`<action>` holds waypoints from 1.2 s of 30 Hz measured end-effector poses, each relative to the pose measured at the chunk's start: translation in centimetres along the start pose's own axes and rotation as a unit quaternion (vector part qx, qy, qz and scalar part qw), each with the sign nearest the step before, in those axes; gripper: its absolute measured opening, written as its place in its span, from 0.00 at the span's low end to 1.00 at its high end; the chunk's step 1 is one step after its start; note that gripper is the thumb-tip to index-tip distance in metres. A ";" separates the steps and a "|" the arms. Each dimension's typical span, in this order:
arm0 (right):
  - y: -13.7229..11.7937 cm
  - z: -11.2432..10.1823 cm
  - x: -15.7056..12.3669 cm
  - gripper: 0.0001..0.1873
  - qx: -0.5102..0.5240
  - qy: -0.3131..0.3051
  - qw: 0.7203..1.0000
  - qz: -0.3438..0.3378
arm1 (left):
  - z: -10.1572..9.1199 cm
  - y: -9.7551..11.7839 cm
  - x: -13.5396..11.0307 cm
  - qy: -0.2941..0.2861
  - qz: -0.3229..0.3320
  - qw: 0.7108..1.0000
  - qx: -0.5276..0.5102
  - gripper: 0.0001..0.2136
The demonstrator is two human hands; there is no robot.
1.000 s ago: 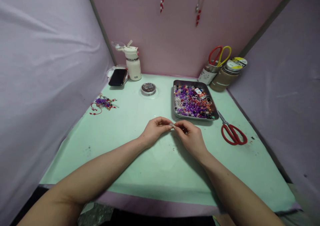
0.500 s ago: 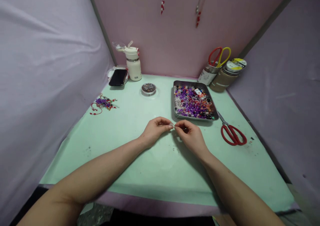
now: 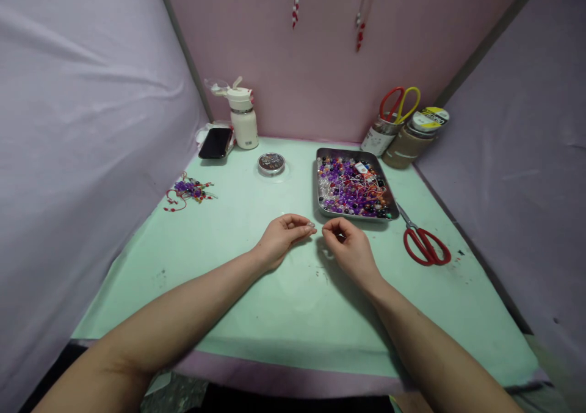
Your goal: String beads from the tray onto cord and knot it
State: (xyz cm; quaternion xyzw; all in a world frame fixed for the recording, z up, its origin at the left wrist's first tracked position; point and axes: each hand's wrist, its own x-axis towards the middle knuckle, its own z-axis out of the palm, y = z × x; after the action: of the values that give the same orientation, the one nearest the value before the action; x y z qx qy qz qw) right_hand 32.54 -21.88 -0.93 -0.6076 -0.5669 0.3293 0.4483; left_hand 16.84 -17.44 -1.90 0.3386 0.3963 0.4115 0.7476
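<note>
- A pale green cloth-like tabletop (image 3: 274, 321) spreads beneath both bare forearms.
- The left hand (image 3: 284, 240) pinches a small, clear, shiny bead-like piece (image 3: 311, 224) between thumb and fingers, above the tabletop, left of the right hand.
- The right hand (image 3: 350, 249), just beside it but apart, has thumb and forefinger pressed together; whether anything fine sits between them, I cannot tell.
- Red-handled metal scissors (image 3: 426, 246) lie to the right, blades toward the tray.
- A shallow rectangular metal tray (image 3: 357, 218) beyond the right hand holds round purple, clear, black and orange beads (image 3: 341, 201) with thin cords.
- A bunch of purple beads and red cords (image 3: 188, 189) lies at far left.
- Farther back sit a round, clear-rimmed spool (image 3: 271, 164), a black phone (image 3: 216, 143) and a cream bottle with a flip-up spout (image 3: 245, 123).
- Red-and-white beaded cords (image 3: 295, 13) hang against the pink back wall (image 3: 320, 77).
</note>
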 end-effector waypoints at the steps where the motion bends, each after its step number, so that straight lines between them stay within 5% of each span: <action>1: 0.0 0.0 0.0 0.06 -0.003 -0.002 1.000 -0.002 | 0.0 0.0 0.0 0.000 0.000 1.000 0.000 0.13; 36: -0.1 0.0 0.1 0.06 -0.023 -0.006 1.000 0.002 | 0.0 -0.2 -0.1 -0.011 0.020 0.999 0.036 0.13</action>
State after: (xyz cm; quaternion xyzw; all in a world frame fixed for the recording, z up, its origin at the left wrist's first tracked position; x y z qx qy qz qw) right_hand 32.49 -21.82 -0.85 -0.6171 -0.5755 0.3207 0.4303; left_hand 16.89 -17.58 -2.00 0.3779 0.3960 0.4075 0.7310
